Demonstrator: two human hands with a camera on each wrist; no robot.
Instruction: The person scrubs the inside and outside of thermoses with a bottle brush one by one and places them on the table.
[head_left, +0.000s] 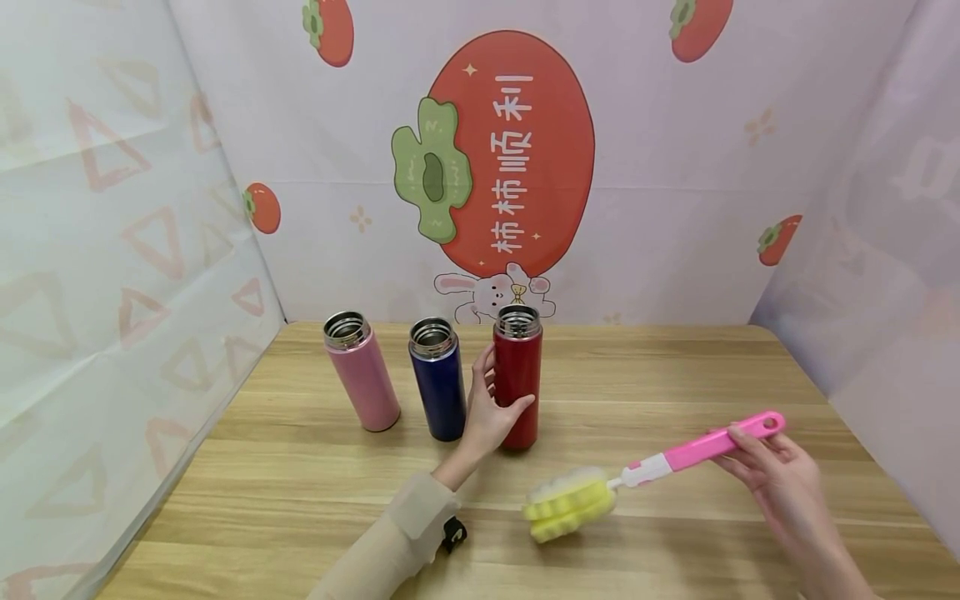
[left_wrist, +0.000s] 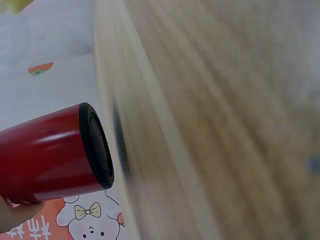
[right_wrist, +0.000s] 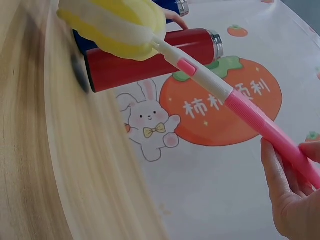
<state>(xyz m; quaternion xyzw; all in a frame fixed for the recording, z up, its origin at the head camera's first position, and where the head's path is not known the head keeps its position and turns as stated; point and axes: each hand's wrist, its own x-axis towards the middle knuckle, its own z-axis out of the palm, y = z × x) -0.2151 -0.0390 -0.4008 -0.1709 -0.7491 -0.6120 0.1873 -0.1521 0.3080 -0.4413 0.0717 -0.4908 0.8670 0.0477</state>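
Observation:
In the head view, my left hand (head_left: 491, 421) grips a red bottle (head_left: 517, 375), thumb across its front and fingers at its left side. The bottle is upright and lidless, its steel mouth up. Its black base (left_wrist: 97, 145) shows a narrow gap above the tabletop in the left wrist view. To the right, my right hand (head_left: 783, 483) holds a bottle brush by the end of its pink handle (head_left: 701, 450). The brush's yellow and white sponge head (head_left: 570, 504) points left, in front of the red bottle and outside it.
Left of the red bottle stand a dark blue bottle (head_left: 438, 379) and a pink bottle (head_left: 362, 371), both lidless. The wooden table (head_left: 637, 375) meets a printed backdrop (head_left: 652, 250) at the back. Sheets hang at both sides. A small black object (head_left: 453, 533) sits by the left sleeve.

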